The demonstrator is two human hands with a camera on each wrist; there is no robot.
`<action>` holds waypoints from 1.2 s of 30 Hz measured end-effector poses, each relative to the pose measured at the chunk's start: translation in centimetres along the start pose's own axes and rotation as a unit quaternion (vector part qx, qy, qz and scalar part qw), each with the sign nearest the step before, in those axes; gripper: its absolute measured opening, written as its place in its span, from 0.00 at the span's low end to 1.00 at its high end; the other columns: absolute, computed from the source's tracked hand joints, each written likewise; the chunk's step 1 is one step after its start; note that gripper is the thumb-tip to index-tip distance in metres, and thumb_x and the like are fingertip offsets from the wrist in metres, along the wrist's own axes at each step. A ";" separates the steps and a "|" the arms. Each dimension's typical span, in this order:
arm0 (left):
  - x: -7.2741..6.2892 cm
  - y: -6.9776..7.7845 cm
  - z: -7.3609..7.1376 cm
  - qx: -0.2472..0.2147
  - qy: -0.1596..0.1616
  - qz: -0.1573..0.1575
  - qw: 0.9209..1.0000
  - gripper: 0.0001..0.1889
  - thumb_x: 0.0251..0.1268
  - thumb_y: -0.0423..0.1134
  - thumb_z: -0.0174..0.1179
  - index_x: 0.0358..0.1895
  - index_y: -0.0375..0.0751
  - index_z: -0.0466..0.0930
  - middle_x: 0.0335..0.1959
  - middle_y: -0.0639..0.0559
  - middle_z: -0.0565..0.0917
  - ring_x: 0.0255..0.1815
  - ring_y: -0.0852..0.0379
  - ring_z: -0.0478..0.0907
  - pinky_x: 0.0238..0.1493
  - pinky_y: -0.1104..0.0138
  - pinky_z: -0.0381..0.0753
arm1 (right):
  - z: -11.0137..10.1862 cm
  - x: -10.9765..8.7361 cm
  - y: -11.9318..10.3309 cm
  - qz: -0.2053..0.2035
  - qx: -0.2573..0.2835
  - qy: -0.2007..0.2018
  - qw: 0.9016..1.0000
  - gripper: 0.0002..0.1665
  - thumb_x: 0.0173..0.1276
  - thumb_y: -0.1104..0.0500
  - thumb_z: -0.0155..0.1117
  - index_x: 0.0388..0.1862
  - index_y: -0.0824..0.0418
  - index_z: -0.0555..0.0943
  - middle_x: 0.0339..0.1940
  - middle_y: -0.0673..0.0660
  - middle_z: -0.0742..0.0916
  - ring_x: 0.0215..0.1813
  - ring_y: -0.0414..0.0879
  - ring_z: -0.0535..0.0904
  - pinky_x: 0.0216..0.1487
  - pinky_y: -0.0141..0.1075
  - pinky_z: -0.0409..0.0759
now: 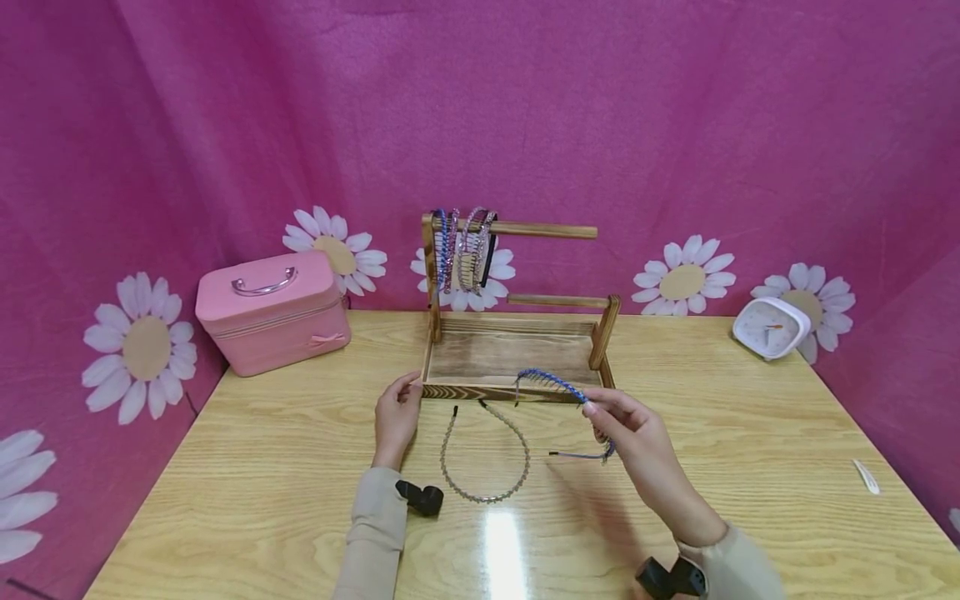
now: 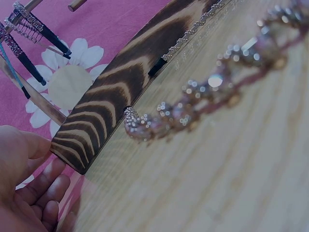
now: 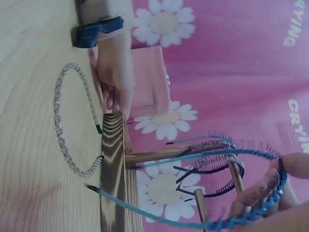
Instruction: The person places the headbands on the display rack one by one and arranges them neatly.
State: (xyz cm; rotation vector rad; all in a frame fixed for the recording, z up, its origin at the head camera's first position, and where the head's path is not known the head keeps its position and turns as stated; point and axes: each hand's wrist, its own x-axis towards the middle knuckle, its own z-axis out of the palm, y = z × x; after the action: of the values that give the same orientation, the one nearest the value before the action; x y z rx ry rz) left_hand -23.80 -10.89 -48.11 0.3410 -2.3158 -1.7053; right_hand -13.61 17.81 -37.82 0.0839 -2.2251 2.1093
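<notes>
Right wrist view, backdrop (image 3: 251, 92) reading "CRYING" twice, right hand (image 1: 636, 433) pinching blue headband (image 1: 553, 379), left hand (image 1: 397, 417), fingers curled, gripping rack (image 1: 510, 392).

Magenta cloth (image 1: 525, 108) backs the scene and runs down both sides, soft folds in it, white daisies (image 1: 682, 283) with tan centres printed mostly along the lower part, pale "CRYING" lettering (image 3: 293, 118) showing twice in the right wrist view. Table (image 1: 262, 467) is light yellowish wood grain, glossy top, back edge right up against the cloth. Lighting: bright white rectangular glare (image 1: 504, 554) on the tabletop near the front.
</notes>
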 end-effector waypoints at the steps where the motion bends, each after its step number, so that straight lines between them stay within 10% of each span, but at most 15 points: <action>1: 0.0 0.0 0.0 0.001 0.000 0.001 1.000 0.15 0.70 0.35 0.55 0.54 0.38 0.83 0.41 0.41 0.82 0.40 0.54 0.75 0.42 0.67 0.70 | -0.2 0.2 0.0 0.011 0.012 0.002 1.000 0.14 0.72 0.63 0.59 0.39 0.41 0.84 0.30 0.40 0.82 0.32 0.35 0.74 0.37 0.28 0.75; 8: 0.1 0.0 0.0 -0.007 -0.005 -0.004 1.000 0.15 0.71 0.37 0.54 0.55 0.39 0.83 0.42 0.42 0.82 0.42 0.52 0.76 0.43 0.67 0.70 | -1.7 1.1 -0.5 0.075 0.071 0.011 0.995 0.14 0.75 0.58 0.56 0.43 0.37 0.83 0.34 0.40 0.82 0.33 0.34 0.74 0.38 0.27 0.76; 16: 0.0 -0.1 0.0 -0.007 -0.005 0.000 1.000 0.15 0.71 0.37 0.54 0.55 0.39 0.83 0.43 0.41 0.82 0.43 0.51 0.76 0.43 0.67 0.70 | -4.2 2.3 -1.1 0.030 0.145 0.026 0.989 0.17 0.75 0.63 0.53 0.45 0.41 0.83 0.37 0.40 0.85 0.36 0.34 0.76 0.40 0.25 0.75; 28: 0.2 -0.2 0.1 0.000 0.006 0.005 1.000 0.14 0.70 0.35 0.55 0.54 0.38 0.83 0.42 0.40 0.83 0.42 0.51 0.77 0.43 0.67 0.71 | -8.7 5.7 -3.5 0.016 0.297 -0.035 0.954 0.20 0.74 0.70 0.49 0.52 0.53 0.83 0.43 0.48 0.84 0.38 0.39 0.78 0.39 0.28 0.77; 36: 0.1 -0.3 0.0 0.001 0.001 0.003 1.000 0.15 0.70 0.35 0.54 0.54 0.38 0.83 0.43 0.40 0.83 0.44 0.50 0.77 0.44 0.66 0.71 | -9.6 9.0 -4.4 0.016 0.304 -0.056 0.951 0.23 0.73 0.70 0.50 0.62 0.52 0.77 0.74 0.50 0.68 0.59 0.37 0.73 0.50 0.29 0.74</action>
State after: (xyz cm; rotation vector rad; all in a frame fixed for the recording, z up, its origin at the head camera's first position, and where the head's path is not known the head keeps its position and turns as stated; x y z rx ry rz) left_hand -23.94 -10.99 -48.36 0.3368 -2.3150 -1.6987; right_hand -22.01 27.22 -32.15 0.2052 -1.5418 2.7869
